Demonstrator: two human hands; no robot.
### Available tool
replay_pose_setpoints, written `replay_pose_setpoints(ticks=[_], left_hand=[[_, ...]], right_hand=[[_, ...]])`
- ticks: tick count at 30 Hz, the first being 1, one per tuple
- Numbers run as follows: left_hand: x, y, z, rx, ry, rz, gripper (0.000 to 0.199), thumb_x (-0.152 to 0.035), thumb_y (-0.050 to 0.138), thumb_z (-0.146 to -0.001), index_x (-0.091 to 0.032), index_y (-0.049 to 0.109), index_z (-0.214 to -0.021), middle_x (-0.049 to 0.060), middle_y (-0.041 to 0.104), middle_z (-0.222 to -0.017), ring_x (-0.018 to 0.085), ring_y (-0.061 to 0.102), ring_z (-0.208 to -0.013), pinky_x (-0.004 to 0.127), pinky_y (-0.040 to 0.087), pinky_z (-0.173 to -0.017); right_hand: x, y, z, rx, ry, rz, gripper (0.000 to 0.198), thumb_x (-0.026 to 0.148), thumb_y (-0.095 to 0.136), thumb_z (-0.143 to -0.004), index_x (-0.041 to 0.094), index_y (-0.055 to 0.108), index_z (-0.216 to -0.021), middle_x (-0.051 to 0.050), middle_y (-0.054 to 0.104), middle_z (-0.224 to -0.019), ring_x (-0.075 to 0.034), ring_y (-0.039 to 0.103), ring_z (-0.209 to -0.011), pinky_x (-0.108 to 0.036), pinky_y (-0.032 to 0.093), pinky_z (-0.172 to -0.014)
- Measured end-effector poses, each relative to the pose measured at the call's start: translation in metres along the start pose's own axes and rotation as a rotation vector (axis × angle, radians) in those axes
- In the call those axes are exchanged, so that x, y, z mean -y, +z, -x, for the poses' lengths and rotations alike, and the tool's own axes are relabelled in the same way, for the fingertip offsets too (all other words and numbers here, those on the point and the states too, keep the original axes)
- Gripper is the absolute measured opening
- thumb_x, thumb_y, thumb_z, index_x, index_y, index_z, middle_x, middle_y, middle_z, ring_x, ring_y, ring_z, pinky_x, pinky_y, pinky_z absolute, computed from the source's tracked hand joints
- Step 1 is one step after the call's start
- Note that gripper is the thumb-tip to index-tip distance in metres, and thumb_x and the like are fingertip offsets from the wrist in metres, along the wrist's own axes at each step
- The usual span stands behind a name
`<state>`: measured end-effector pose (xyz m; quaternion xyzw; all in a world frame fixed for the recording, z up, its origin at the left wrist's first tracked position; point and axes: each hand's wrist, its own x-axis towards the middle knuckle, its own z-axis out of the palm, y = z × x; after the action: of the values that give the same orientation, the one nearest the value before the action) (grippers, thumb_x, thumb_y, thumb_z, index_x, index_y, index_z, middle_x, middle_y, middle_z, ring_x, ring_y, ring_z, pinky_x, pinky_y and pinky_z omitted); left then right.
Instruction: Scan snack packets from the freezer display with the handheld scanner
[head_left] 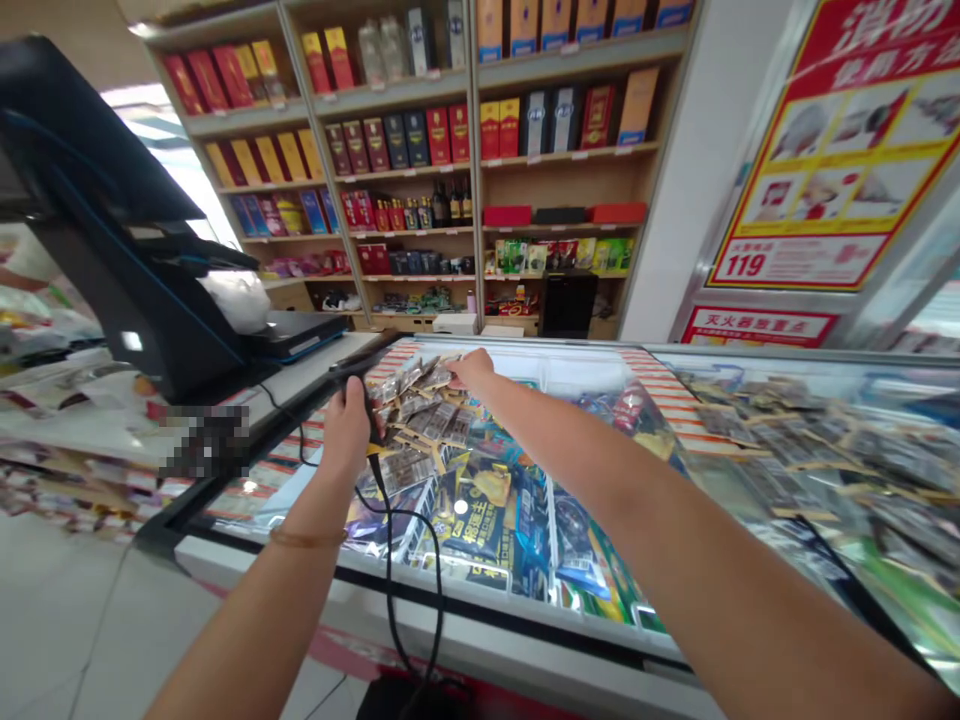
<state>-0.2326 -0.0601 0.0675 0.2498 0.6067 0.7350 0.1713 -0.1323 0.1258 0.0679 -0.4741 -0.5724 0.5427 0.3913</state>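
Note:
My left hand [347, 432] is wrapped round a black handheld barcode scanner [351, 373], its cable hanging down over the freezer's front edge. Just beyond and to the right of it lies a heap of small flat packets [431, 415] on the glass freezer lid. At the far side of this heap, my right hand [472, 370] has its fingers closed at the edge of a packet; its fingertips are partly hidden, but a pale packet end shows at them. Through the glass beneath, colourful snack bags [480, 505] sit in white wire baskets.
A black point-of-sale screen [112, 200] and a flat scale [300, 335] stand on the counter at left. More packets [795, 440] lie on the lid at right. Shelves of boxed bottles [405, 140] line the back wall; a red fire-safety poster [847, 150] hangs right.

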Motion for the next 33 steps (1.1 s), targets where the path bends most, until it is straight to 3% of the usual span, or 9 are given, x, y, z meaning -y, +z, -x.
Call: replay_pose_setpoints(ticks=[6, 10, 13, 18, 23, 27, 30, 33], left_hand=[[0.01, 0.002, -0.005, 0.001, 0.017, 0.039, 0.039, -0.059, 0.058, -0.096, -0.022, 0.05, -0.088, -0.002, 0.06, -0.068, 0.01, 0.049, -0.043, 0.022, 0.039, -0.041], [0.018, 0.014, 0.001, -0.006, -0.015, 0.066, 0.045, -0.066, 0.057, -0.094, -0.023, 0.048, -0.087, -0.004, 0.057, -0.065, 0.009, 0.047, -0.042, 0.021, 0.038, -0.041], [0.023, 0.026, 0.012, 0.052, -0.057, 0.104, 0.053, -0.075, 0.059, -0.088, -0.023, 0.048, -0.087, -0.003, 0.057, -0.066, 0.01, 0.049, -0.044, 0.023, 0.041, -0.041], [0.032, 0.065, 0.044, 0.203, -0.099, 0.116, 0.059, -0.081, 0.061, -0.082, -0.024, 0.048, -0.089, -0.003, 0.058, -0.069, 0.01, 0.051, -0.045, 0.024, 0.041, -0.04], [0.036, 0.125, 0.097, 0.346, -0.148, 0.105, 0.056, -0.078, 0.061, -0.084, -0.023, 0.048, -0.089, -0.005, 0.058, -0.068, 0.009, 0.049, -0.042, 0.023, 0.039, -0.038], [0.038, 0.17, 0.141, 0.46, -0.149, 0.102, 0.052, -0.073, 0.06, -0.088, -0.023, 0.049, -0.087, -0.005, 0.058, -0.067, 0.009, 0.049, -0.04, 0.023, 0.038, -0.037], [0.044, 0.196, 0.165, 0.542, -0.179, 0.118, 0.054, -0.076, 0.059, -0.088, -0.023, 0.048, -0.088, -0.004, 0.059, -0.067, 0.009, 0.049, -0.04, 0.023, 0.039, -0.038], [0.051, 0.209, 0.18, 0.59, -0.167, 0.116, 0.055, -0.077, 0.059, -0.087, -0.023, 0.049, -0.089, -0.004, 0.06, -0.069, 0.009, 0.05, -0.042, 0.022, 0.04, -0.039]], right_hand=[[0.003, 0.017, -0.003, -0.034, -0.206, 0.476, 0.015, 0.031, 0.082, -0.083, 0.017, 0.077, -0.083, -0.006, 0.075, -0.074, -0.021, 0.076, -0.081, -0.025, 0.055, -0.071], [-0.001, 0.011, 0.0, -0.026, -0.235, 0.47, 0.01, 0.028, 0.079, -0.083, 0.019, 0.08, -0.087, -0.004, 0.078, -0.079, -0.019, 0.075, -0.08, -0.024, 0.053, -0.073], [-0.016, -0.011, 0.006, -0.025, -0.289, 0.398, 0.008, 0.024, 0.074, -0.086, 0.02, 0.079, -0.081, -0.002, 0.077, -0.078, -0.018, 0.074, -0.08, -0.024, 0.052, -0.075], [-0.061, -0.096, 0.022, -0.054, -0.322, 0.285, 0.01, 0.018, 0.07, -0.086, 0.022, 0.077, -0.08, -0.002, 0.077, -0.08, -0.02, 0.073, -0.081, -0.029, 0.055, -0.082], [-0.098, -0.215, 0.041, -0.272, -0.347, 0.569, 0.024, 0.015, 0.058, -0.091, 0.018, 0.08, -0.1, -0.009, 0.077, -0.111, -0.021, 0.072, -0.099, -0.034, 0.052, -0.102], [-0.117, -0.298, 0.054, -0.506, -0.237, 0.814, 0.034, 0.018, 0.054, -0.095, 0.015, 0.075, -0.121, -0.018, 0.069, -0.131, -0.029, 0.065, -0.122, -0.043, 0.048, -0.11], [-0.134, -0.334, 0.059, -0.676, -0.134, 0.97, 0.046, 0.022, 0.056, -0.095, 0.01, 0.066, -0.138, -0.025, 0.055, -0.152, -0.04, 0.044, -0.148, -0.057, 0.034, -0.12], [-0.148, -0.347, 0.061, -0.68, 0.019, 1.026, 0.056, 0.032, 0.057, -0.097, 0.005, 0.059, -0.146, -0.03, 0.04, -0.164, -0.048, 0.03, -0.155, -0.066, 0.026, -0.121]])
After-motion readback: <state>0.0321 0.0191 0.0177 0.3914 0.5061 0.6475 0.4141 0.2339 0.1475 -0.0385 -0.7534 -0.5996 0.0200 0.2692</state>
